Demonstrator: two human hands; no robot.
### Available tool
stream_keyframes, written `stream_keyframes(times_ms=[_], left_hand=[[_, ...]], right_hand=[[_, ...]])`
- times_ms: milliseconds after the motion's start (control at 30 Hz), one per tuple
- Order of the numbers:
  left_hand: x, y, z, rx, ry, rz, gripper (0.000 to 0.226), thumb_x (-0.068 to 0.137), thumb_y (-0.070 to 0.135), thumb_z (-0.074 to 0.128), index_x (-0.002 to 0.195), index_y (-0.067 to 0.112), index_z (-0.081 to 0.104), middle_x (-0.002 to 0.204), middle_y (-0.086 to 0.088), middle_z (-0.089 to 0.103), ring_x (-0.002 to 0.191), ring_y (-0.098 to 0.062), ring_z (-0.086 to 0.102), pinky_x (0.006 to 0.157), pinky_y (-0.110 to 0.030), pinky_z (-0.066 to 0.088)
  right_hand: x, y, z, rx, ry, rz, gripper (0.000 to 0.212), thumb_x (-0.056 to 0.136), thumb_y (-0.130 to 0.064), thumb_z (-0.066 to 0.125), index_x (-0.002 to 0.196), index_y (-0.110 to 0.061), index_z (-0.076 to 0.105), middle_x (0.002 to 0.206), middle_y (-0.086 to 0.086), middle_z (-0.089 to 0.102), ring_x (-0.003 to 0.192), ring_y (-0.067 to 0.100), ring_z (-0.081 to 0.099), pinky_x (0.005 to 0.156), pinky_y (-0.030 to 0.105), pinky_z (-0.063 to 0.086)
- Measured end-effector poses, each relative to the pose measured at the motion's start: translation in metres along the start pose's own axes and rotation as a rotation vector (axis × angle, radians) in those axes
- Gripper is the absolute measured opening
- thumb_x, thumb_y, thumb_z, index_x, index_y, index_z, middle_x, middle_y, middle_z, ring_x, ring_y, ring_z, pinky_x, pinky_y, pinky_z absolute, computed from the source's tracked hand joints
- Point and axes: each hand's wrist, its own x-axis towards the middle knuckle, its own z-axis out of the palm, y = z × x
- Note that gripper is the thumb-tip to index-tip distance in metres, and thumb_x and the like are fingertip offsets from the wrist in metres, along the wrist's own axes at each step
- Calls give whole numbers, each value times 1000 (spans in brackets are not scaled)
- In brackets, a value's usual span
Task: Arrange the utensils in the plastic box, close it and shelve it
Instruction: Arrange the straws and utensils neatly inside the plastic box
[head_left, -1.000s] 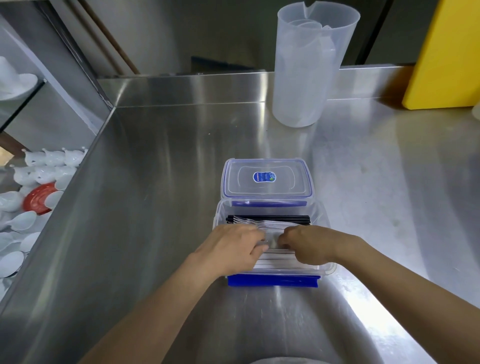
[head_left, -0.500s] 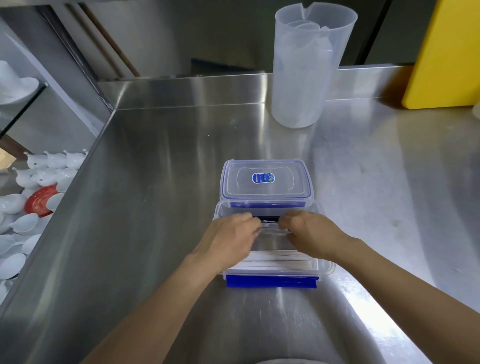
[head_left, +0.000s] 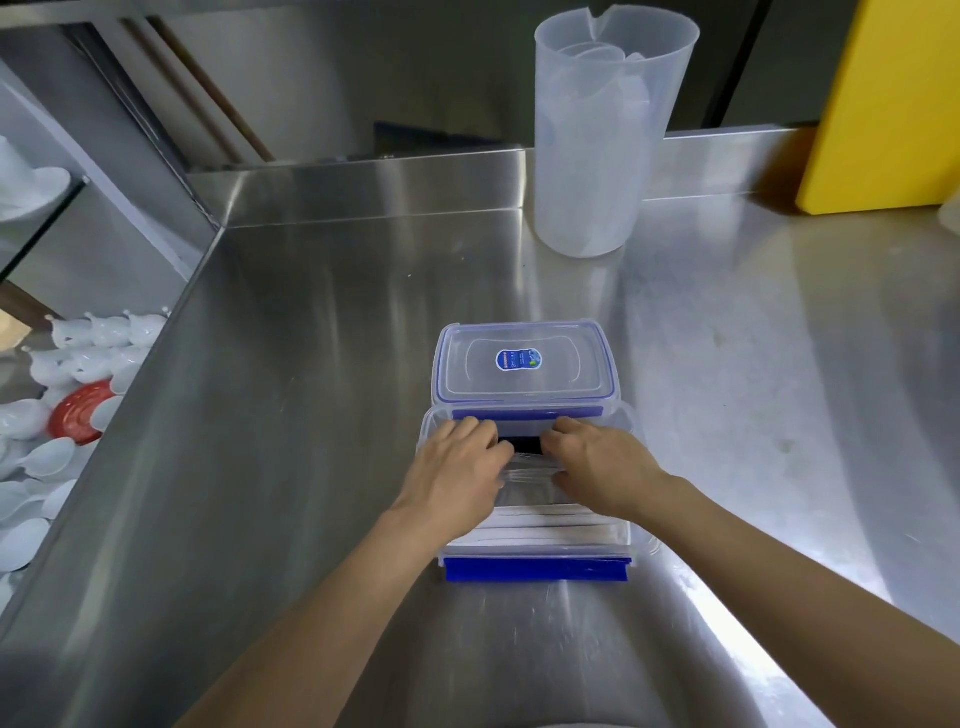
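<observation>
Head view: the clear rectangular plastic box (head_left: 535, 540) sits on the stainless-steel tabletop (head_left: 291, 415), near its front centre, with its long axis running left to right. A blue latch flap (head_left: 537, 570) lies along the near long edge. The clear blue-rimmed lid (head_left: 524, 364) rests flat just behind the box, touching its far rim, long axis also left to right. Inside the box, the white and clear utensils (head_left: 540, 525) lie parallel to the long axis; a black bundle (head_left: 527, 445) lies at the far wall.

The left hand (head_left: 457, 467) and right hand (head_left: 602, 467) are inside the far half of the box, fingers curled down onto the utensils. Whether they grip or only press cannot be told, as the fingertips are hidden.

A translucent plastic jug (head_left: 602, 135) stands upright at the tabletop's rear, well apart.
</observation>
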Motion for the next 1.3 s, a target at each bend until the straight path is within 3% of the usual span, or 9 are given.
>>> stream_keyframes(times_ms=[100, 267, 467, 733, 900, 1033, 1133, 1300], left_hand=[[1, 0, -1, -44, -52, -25, 24, 92, 31, 55, 110, 17, 59, 109, 0, 62, 104, -19, 54, 94, -30, 36], [6, 1, -9, -113, -139, -101, 15, 91, 29, 58, 100, 18, 55, 104, 2, 65, 95, -17, 56, 84, -28, 37], [8, 3, -11, -110, -184, -108, 13, 89, 19, 61, 91, 16, 49, 102, -2, 64, 92, -20, 56, 74, -27, 31], [6, 4, -13, -128, -162, -124, 14, 87, 19, 64, 92, 17, 51, 104, -1, 63, 93, -19, 55, 78, -28, 40], [8, 4, -15, -124, -179, -129, 15, 87, 22, 64, 88, 16, 50, 100, -2, 63, 84, -16, 48, 73, -26, 31], [7, 2, -14, -116, -190, -136, 21, 86, 22, 65, 84, 19, 44, 101, -2, 63, 84, -16, 44, 72, -26, 32], [7, 1, -12, -84, -191, -117, 19, 84, 18, 67, 89, 17, 49, 102, 0, 63, 92, -19, 50, 80, -28, 34], [8, 0, -5, 22, -223, -74, 31, 85, 18, 63, 115, 18, 54, 112, -1, 60, 107, -22, 52, 92, -34, 37]], right_hand=[[1, 2, 0, 29, -47, -24, 34, 87, -17, 56, 121, -12, 53, 120, 9, 62, 101, 27, 61, 87, 36, 54], [3, 2, -2, 72, -89, -38, 34, 87, -17, 58, 121, -13, 52, 123, 8, 61, 104, 26, 60, 90, 35, 53], [4, 1, -5, 120, -39, -53, 21, 92, -15, 51, 111, -9, 58, 116, 11, 65, 97, 26, 62, 84, 30, 50], [12, 1, -3, 172, -80, -22, 13, 88, -13, 54, 97, -7, 60, 102, 14, 68, 82, 25, 59, 75, 28, 49], [11, 2, 0, 179, -110, -35, 18, 85, -16, 59, 101, -11, 56, 105, 11, 65, 80, 20, 54, 73, 25, 48], [11, 2, 0, 212, -122, -69, 29, 83, -16, 60, 112, -13, 59, 110, 8, 67, 91, 24, 62, 84, 35, 56], [10, 1, -2, 205, -135, -100, 28, 85, -14, 60, 113, -13, 61, 113, 8, 66, 94, 24, 62, 87, 36, 54], [6, -2, -3, 151, -119, -138, 26, 85, -19, 62, 110, -11, 63, 114, 8, 63, 98, 25, 59, 85, 30, 48]])
